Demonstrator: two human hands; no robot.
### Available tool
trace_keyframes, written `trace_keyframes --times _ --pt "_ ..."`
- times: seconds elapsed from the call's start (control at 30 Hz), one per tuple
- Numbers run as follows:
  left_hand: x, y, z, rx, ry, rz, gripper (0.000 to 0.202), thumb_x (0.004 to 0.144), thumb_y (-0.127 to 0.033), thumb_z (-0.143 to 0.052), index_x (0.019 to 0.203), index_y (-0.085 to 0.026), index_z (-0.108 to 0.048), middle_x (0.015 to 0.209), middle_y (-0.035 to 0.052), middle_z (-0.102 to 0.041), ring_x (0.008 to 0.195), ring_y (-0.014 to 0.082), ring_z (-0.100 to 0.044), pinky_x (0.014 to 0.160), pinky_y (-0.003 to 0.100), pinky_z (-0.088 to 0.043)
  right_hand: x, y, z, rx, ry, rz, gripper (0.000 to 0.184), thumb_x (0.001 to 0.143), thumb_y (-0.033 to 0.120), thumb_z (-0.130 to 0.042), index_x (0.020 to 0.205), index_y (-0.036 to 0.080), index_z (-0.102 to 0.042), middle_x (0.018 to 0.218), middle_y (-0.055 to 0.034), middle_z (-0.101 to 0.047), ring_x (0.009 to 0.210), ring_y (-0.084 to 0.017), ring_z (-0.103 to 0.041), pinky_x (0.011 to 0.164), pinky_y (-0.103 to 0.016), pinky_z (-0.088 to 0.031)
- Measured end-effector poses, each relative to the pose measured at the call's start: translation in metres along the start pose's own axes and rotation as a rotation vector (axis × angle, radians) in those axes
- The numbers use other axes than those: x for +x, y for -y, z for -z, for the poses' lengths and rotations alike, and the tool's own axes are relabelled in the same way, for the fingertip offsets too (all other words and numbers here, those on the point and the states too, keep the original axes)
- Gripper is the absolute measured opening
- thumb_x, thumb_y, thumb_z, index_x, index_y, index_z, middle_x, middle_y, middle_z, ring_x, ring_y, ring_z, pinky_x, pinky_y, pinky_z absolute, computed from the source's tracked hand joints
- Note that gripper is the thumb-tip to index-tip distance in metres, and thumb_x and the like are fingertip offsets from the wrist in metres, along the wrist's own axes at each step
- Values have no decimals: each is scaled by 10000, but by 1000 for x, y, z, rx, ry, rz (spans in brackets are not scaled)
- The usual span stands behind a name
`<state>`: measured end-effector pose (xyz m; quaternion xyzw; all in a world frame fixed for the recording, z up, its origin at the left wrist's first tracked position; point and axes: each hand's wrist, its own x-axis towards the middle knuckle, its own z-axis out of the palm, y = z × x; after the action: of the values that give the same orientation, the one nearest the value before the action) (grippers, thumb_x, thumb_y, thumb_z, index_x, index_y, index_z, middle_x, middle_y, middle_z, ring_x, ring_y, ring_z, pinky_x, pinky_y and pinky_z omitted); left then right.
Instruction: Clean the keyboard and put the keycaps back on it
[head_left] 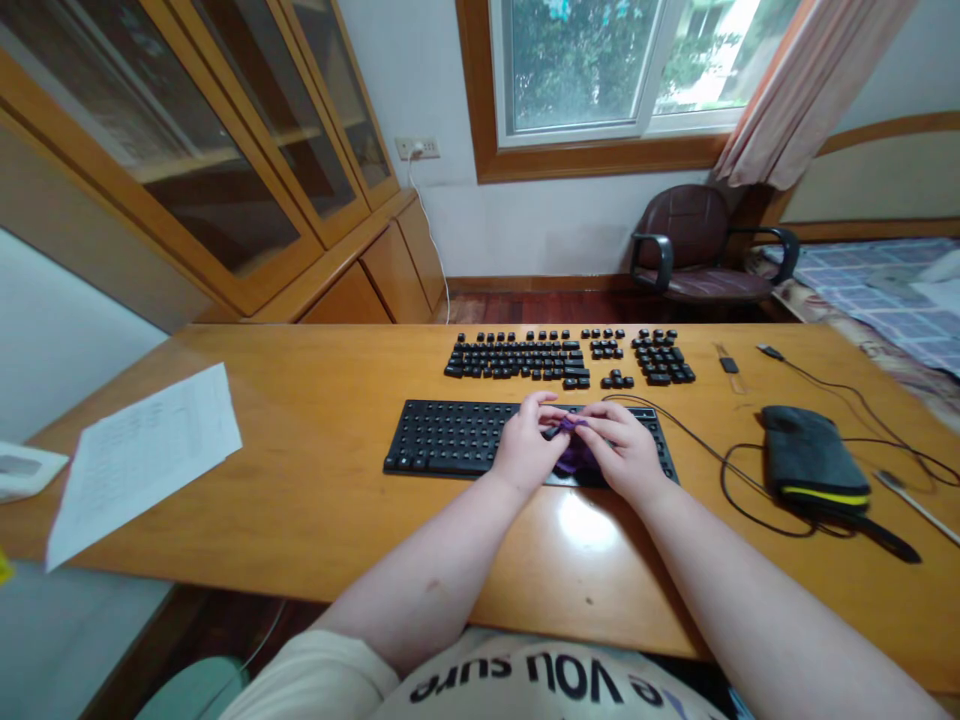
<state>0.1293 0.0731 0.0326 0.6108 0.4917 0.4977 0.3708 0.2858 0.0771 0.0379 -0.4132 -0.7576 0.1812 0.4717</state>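
A black keyboard point(450, 440) with its keycaps off lies on the wooden desk in front of me. Over its right half, my left hand point(529, 440) and my right hand point(619, 447) meet with fingers bent together. Both pinch a soft purple cloth point(576, 455), part of which hangs down over the keyboard. The fingers cover much of the cloth, so anything inside it is hidden. Behind the keyboard the loose black keycaps point(517, 358) are set out in rows matching a keyboard layout.
To the right lie a folded grey cloth point(810, 455) with a yellow edge, a keycap puller point(727, 363), a cable point(832, 382) and a white-handled brush point(919, 508). Paper sheets point(150, 450) lie at left. A chair point(694, 245) stands beyond the desk point(300, 500).
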Motion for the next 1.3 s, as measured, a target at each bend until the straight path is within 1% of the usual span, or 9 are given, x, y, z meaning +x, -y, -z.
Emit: trace_keyframes --times 0.23,0.33,0.43,0.5,0.6,0.67,0.8,0.97,1.3 --pt "3 -14 10 151 -77 -157 225 743 -145 -629 964 -182 -611 945 49 -631 879 147 -624 821 316 -542 7 -13 5 -130 -312 -188 264 855 337 -512 980 210 -707 908 -80 -662 882 -212 -611 844 -384 -477" --pt "5 -33 30 148 -154 -212 173 773 -175 -603 938 -190 -652 961 52 -615 866 137 -617 775 277 -554 9 -20 10 -212 -311 -178 274 860 347 -497 944 199 -712 896 -83 -664 861 -211 -610 816 -373 -478" --pt "5 -51 61 139 -193 -260 171 776 -212 -613 936 -196 -672 988 60 -605 895 144 -613 780 272 -551 11 -30 12 -344 -163 -171 292 856 373 -490 855 191 -718 848 -90 -674 826 -226 -603 786 -387 -472" --pt "2 -56 81 189 -137 -259 178 760 -227 -634 929 -206 -683 974 57 -617 871 145 -621 776 283 -552 11 -32 12 -462 -92 -168 300 829 404 -522 862 175 -713 847 -110 -677 832 -254 -591 793 -424 -452" --pt "-8 -48 97 318 15 -229 155 740 -235 -659 890 -219 -694 917 46 -673 880 167 -634 861 356 -521 9 -22 13 -532 -168 -96 331 804 397 -564 1015 165 -669 964 -139 -659 927 -287 -563 844 -465 -405" --pt "-16 -37 97 374 73 -235 145 725 -218 -675 868 -230 -696 926 38 -700 936 180 -632 962 412 -450 6 -8 13 -446 -132 54 284 802 363 -585 1021 200 -661 984 -111 -655 939 -262 -562 869 -442 -392" --pt "-31 -19 82 452 170 -246 161 729 -212 -662 884 -251 -682 926 13 -712 973 175 -621 1022 464 -368 0 18 6 -240 183 295 241 768 387 -643 958 243 -676 893 -56 -675 883 -219 -568 851 -400 -397" --pt "-37 -15 71 516 277 -227 148 729 -233 -652 875 -252 -660 872 -15 -708 857 143 -639 1063 495 -287 -1 22 -5 -196 291 320 266 767 401 -649 981 244 -668 871 -49 -684 854 -204 -563 832 -400 -388" --pt "-36 -12 69 521 265 -196 159 733 -256 -654 889 -241 -628 860 -29 -699 841 139 -639 1081 482 -265 -2 23 -11 -181 391 312 203 821 365 -595 933 219 -678 829 -61 -685 804 -194 -554 764 -377 -396"
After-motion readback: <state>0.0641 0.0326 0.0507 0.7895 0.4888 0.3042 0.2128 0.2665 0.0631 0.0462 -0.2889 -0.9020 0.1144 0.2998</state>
